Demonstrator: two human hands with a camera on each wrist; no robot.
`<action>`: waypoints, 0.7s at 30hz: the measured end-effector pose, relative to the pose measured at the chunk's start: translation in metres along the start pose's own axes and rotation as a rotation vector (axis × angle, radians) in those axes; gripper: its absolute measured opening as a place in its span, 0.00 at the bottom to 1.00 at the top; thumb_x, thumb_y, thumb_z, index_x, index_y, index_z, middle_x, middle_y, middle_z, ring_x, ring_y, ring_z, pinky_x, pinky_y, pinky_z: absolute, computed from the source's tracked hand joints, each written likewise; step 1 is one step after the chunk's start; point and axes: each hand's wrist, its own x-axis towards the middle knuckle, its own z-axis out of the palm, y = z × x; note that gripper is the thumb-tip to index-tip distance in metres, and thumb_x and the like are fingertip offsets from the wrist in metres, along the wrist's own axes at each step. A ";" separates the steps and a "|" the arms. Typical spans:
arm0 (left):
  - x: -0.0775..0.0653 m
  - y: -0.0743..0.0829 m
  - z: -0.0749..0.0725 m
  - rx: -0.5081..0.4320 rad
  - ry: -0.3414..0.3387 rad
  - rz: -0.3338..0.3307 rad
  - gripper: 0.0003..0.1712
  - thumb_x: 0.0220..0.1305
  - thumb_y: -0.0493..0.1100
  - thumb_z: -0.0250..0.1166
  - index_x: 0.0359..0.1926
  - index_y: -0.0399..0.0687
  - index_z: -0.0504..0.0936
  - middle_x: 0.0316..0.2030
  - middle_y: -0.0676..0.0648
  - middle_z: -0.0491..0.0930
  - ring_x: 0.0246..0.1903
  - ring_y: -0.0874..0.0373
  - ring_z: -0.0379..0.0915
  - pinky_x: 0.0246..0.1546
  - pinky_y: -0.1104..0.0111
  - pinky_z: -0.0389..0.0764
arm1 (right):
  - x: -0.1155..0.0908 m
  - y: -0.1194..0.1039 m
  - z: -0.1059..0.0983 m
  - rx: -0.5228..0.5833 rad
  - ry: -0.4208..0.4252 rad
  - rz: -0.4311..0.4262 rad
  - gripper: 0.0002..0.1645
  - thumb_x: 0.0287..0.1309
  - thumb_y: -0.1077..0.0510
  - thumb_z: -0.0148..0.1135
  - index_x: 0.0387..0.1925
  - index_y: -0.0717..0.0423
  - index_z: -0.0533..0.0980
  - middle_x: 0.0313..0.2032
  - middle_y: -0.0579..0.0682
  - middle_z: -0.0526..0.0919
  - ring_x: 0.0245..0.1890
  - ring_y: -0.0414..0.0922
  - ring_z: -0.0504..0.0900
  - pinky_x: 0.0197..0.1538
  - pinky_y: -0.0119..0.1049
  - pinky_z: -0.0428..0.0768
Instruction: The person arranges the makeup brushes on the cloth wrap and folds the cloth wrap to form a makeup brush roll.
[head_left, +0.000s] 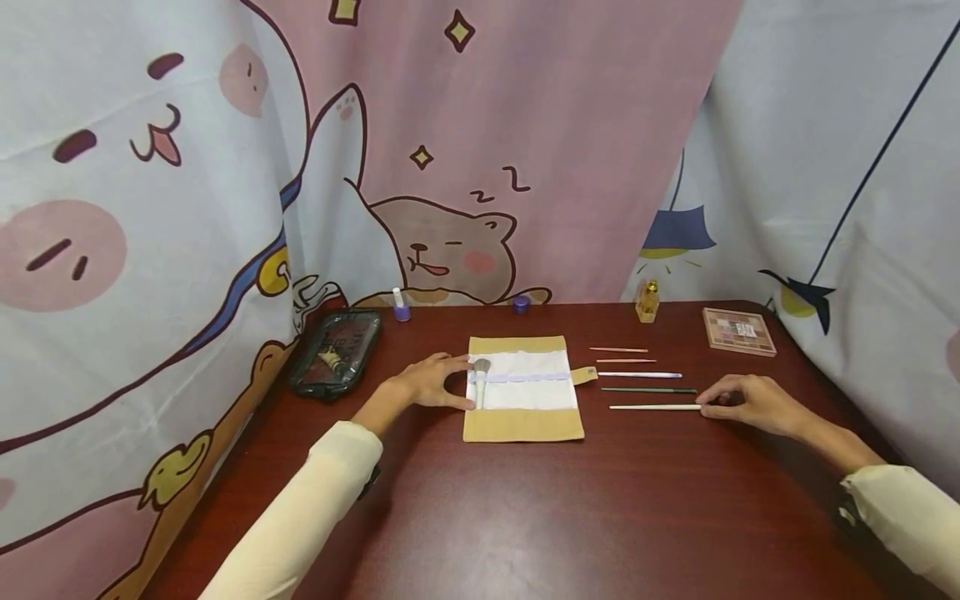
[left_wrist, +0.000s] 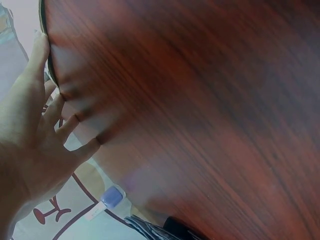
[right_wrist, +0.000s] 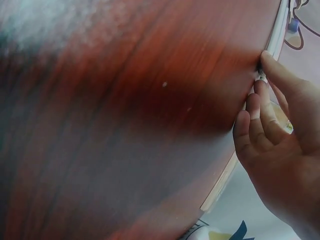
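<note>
A tan cloth brush roll [head_left: 522,425] with a white inside lies unfolded on the table. One fluffy-headed makeup brush [head_left: 482,382] rests at its left side, head toward the back. My left hand [head_left: 433,381] touches the roll's left edge with thumb and fingers spread apart. To the right, several slim brushes lie roughly parallel, among them a dark green one [head_left: 648,390]. My right hand [head_left: 750,402] pinches the right end of the nearest, a thin white makeup brush [head_left: 652,407], between thumb and fingers. The right wrist view shows those fingertips [right_wrist: 263,59] close together at the brush end.
A black clear-topped pouch [head_left: 335,354] lies at the left. Along the back stand a purple nail polish bottle [head_left: 402,311], a small purple jar [head_left: 521,305] and a gold perfume bottle [head_left: 647,303]. An eyeshadow palette [head_left: 738,332] lies back right. Printed curtains [head_left: 570,150] surround the table.
</note>
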 end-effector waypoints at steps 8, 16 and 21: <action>-0.002 0.002 -0.001 0.002 -0.002 -0.001 0.53 0.58 0.74 0.70 0.79 0.63 0.64 0.79 0.50 0.59 0.78 0.47 0.51 0.70 0.40 0.64 | 0.001 -0.002 -0.002 0.044 -0.021 0.013 0.08 0.57 0.56 0.78 0.38 0.41 0.87 0.35 0.33 0.87 0.33 0.30 0.78 0.35 0.29 0.73; -0.003 0.003 -0.001 0.005 -0.002 -0.002 0.53 0.58 0.74 0.70 0.80 0.63 0.64 0.79 0.50 0.59 0.78 0.47 0.51 0.70 0.41 0.63 | 0.011 -0.011 -0.016 0.236 -0.030 0.065 0.06 0.65 0.61 0.71 0.42 0.49 0.85 0.36 0.45 0.89 0.32 0.35 0.82 0.33 0.27 0.76; -0.002 0.002 -0.001 0.002 -0.001 0.000 0.54 0.58 0.75 0.69 0.80 0.64 0.64 0.80 0.52 0.58 0.78 0.47 0.51 0.69 0.38 0.63 | 0.020 -0.014 -0.023 0.433 -0.055 0.045 0.09 0.70 0.66 0.64 0.50 0.62 0.82 0.41 0.60 0.89 0.37 0.43 0.89 0.36 0.34 0.85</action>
